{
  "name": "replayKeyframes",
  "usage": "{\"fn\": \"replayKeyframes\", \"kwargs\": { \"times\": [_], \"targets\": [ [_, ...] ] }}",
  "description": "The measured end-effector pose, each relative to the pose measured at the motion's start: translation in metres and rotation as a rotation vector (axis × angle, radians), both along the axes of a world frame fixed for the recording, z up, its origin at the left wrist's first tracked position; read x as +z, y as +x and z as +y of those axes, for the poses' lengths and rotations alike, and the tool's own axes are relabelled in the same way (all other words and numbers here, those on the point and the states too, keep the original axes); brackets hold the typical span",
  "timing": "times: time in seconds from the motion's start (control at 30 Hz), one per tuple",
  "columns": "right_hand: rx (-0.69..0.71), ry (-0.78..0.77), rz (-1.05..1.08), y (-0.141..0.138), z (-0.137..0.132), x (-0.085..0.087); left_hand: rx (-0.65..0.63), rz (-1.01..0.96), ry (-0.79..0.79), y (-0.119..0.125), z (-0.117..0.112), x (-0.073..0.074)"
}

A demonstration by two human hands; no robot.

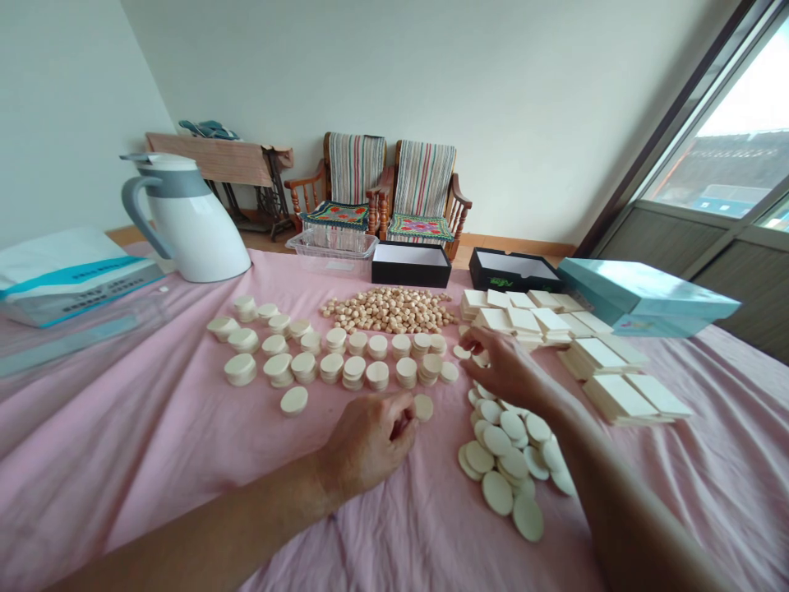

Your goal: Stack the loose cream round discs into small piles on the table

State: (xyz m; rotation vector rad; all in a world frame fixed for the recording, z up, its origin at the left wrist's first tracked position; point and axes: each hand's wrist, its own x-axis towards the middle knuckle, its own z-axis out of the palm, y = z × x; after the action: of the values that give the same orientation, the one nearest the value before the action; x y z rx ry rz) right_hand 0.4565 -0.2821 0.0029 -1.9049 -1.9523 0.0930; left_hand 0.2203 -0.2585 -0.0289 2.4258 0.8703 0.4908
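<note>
The left hand (370, 440) is held curled, fingers together, just in front of the rows of stacked cream discs (326, 366), beside a lone disc (422, 407); whether anything is clamped in it cannot be told. The right hand (502, 367) is held with fingers apart at the rows' end, over small discs (472, 355), a loose heap of discs (499, 460) being left beside it.

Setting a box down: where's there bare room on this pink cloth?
Bare pink cloth lies left of the stacked discs, and right of the loose discs, below the square tiles. It's crowded around the left hand and right hand.
</note>
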Motion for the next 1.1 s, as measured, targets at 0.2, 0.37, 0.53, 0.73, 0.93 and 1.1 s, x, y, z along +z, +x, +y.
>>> {"fn": "replayKeyframes", "kwargs": {
  "times": [0.2, 0.37, 0.53, 0.73, 0.93, 1.1],
  "targets": [
    [-0.133, -0.147, -0.082, 0.026, -0.01, 0.013, 0.007, -0.007, -0.002, 0.0, 0.0, -0.002],
    [-0.033, -0.232, -0.159, 0.02, -0.008, -0.001, 0.004, -0.012, 0.001, 0.0, 0.001, -0.002],
    [-0.021, -0.203, -0.251, 0.014, -0.003, -0.007, 0.007, 0.007, 0.001, 0.001, 0.0, 0.0],
    [0.021, -0.212, -0.165, 0.008, -0.004, -0.006, 0.01, 0.029, 0.001, 0.001, 0.001, -0.002],
    [0.035, -0.26, -0.117, 0.01, -0.008, -0.003, 0.013, 0.019, 0.005, 0.0, 0.001, -0.001],
    [0.034, -0.333, -0.143, 0.018, -0.012, 0.003, 0.012, 0.015, 0.006, 0.0, 0.001, -0.002]
  ]
}}
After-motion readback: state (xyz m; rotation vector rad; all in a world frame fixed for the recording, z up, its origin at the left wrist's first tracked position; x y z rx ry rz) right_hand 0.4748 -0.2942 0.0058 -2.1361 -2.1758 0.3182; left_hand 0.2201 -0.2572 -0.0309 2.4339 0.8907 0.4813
